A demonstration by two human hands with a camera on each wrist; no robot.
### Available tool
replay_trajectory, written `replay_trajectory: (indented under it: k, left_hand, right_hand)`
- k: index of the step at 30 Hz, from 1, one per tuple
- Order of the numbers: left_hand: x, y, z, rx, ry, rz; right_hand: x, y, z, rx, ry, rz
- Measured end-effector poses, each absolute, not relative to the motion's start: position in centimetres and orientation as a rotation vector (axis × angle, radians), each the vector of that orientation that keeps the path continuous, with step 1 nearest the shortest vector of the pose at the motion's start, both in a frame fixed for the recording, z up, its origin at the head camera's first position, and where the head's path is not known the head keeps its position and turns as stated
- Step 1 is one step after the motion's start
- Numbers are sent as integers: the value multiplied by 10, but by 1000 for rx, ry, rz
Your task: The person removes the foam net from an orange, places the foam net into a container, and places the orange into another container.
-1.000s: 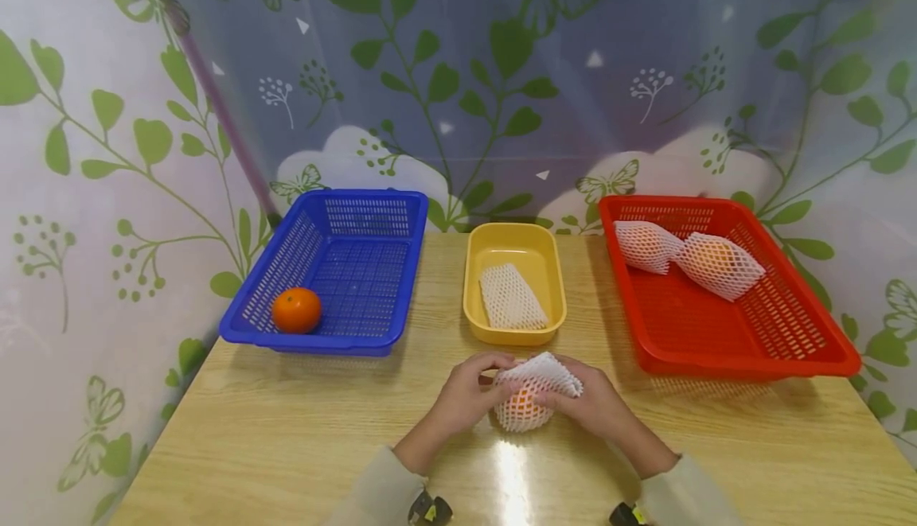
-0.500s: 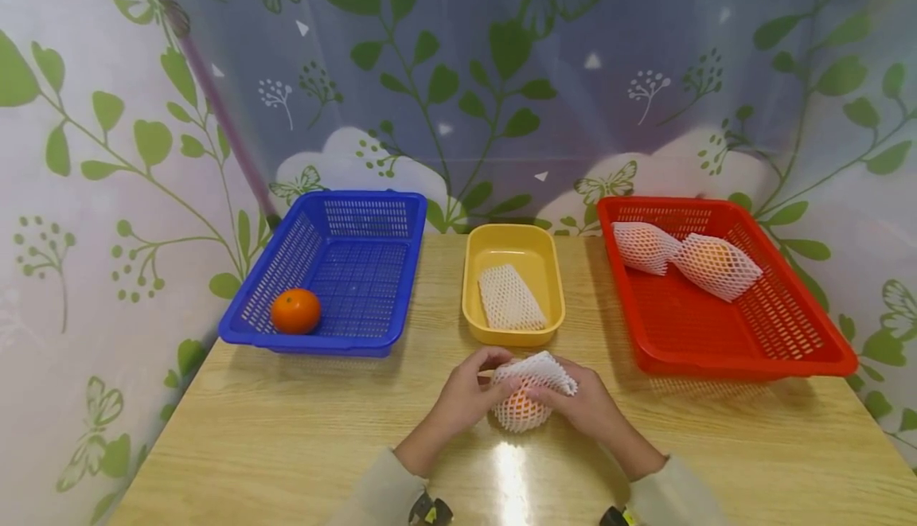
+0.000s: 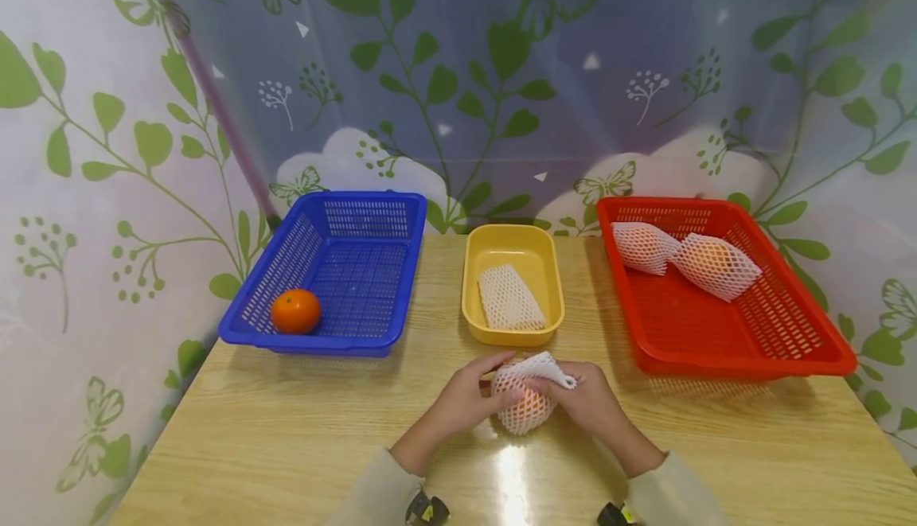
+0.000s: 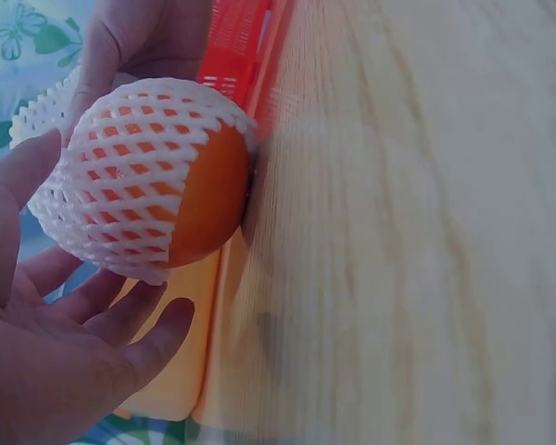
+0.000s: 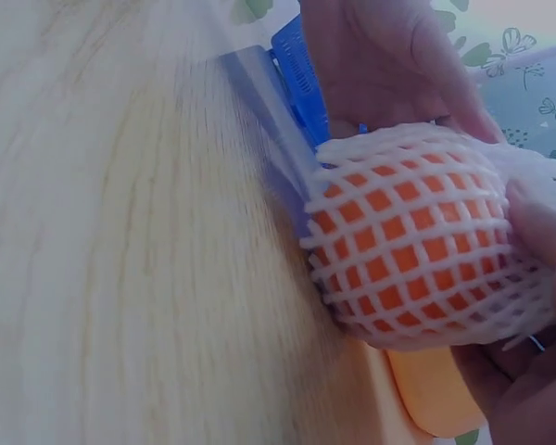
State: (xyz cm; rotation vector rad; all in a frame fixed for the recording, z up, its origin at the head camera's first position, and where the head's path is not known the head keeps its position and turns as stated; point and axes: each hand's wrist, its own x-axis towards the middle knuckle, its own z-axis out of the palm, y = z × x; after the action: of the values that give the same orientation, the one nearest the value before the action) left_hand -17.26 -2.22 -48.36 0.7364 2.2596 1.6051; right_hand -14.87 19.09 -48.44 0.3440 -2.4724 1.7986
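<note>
An orange [image 5: 408, 250] stands on the table partly inside a white foam fruit net [image 3: 526, 414]. In the left wrist view, a side of bare orange peel [image 4: 213, 199] shows past the net's edge. My left hand [image 3: 462, 395] cups the netted orange from the left, thumb against the mesh and fingers loosely curved about its far side. My right hand [image 3: 591, 395] pinches the net's gathered loose end, its thumb [image 5: 537, 222] on the mesh. Some of the right fingers are hidden behind the net.
Beyond the hands stands a yellow tub [image 3: 469, 303] with a flat foam net [image 3: 510, 299] inside. A blue basket [image 3: 411, 271] at left holds one bare orange [image 3: 296, 311]. The red basket [image 3: 688, 343] at right holds two netted fruits [image 3: 716, 265].
The right hand has shifted slightly left, and its thumb now sits higher on the net. The left thumb has slid a little lower on the orange. The baskets and tub are unchanged.
</note>
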Motion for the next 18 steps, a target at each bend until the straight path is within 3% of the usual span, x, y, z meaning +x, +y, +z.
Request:
replay_trajectory:
  k: [18]
  left_hand:
    - [-171,-22,-483,723,2300,1571]
  right_hand:
    - [-145,188,-484,154,-2472,1691]
